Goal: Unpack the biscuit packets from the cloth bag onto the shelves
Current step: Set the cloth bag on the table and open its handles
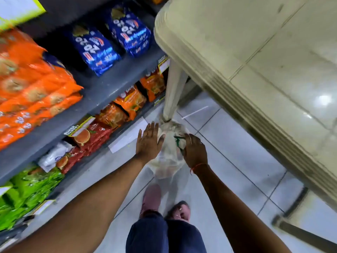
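A whitish cloth bag (pixel 168 152) sits on the tiled floor ahead of my feet, at the foot of a cream table leg. My right hand (pixel 194 152) grips the bag's right side near a green handle (pixel 177 141). My left hand (pixel 148 141) lies flat against the bag's left side, fingers spread. The bag's contents are hidden. The grey shelves (pixel 102 92) on the left hold orange packets (pixel 31 92), blue packets (pixel 94 50), more orange and red packets (pixel 91 136) and green packets (pixel 27 190).
A cream plastic table (pixel 246 52) fills the upper right, with its leg (pixel 173 92) just beyond the bag. White paper (pixel 127 136) lies on the floor by the shelf base. My feet (pixel 164 203) stand just behind the bag.
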Tool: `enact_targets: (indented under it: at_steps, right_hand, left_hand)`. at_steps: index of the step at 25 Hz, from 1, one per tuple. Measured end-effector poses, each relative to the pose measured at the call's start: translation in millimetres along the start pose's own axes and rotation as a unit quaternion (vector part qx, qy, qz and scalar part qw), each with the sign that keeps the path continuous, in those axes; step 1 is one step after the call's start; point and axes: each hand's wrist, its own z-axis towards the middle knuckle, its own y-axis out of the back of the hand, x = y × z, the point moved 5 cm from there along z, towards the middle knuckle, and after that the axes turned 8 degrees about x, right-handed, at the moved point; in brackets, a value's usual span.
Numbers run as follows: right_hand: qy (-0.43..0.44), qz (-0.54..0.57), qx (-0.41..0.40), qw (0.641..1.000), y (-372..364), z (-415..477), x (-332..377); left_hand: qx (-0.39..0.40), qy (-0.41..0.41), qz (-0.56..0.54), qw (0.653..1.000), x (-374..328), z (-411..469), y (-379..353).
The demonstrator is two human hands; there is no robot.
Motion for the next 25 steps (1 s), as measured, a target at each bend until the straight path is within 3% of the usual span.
enact_targets:
  at_steps: [6,11,14,18,21,25]
  right_hand:
    - [-0.048,0.057,0.081,0.994,-106,112,-57]
    - [-0.016,0.038,0.130,0.991,-151,192,-69]
    - [-0.005,0.015,0.186,0.983,-179,211,-62]
    - [0.009,0.060,0.146,0.987,-183,193,-46]
    - [0.004,0.128,0.075,0.989,-142,161,-38]
    - [-0.040,0.158,0.070,0.984,-88,98,-18]
  left_hand:
    - [0.128,0.077,-0.022,0.988,50,91,-131]
    - [0.168,0.103,-0.158,0.968,74,131,-201]
    - [0.178,0.112,-0.154,0.965,82,137,-222]
    - [0.157,0.125,-0.144,0.969,78,122,-209]
    - [0.132,0.125,-0.137,0.974,68,96,-166]
    - [0.105,0.156,-0.150,0.971,46,42,-92]
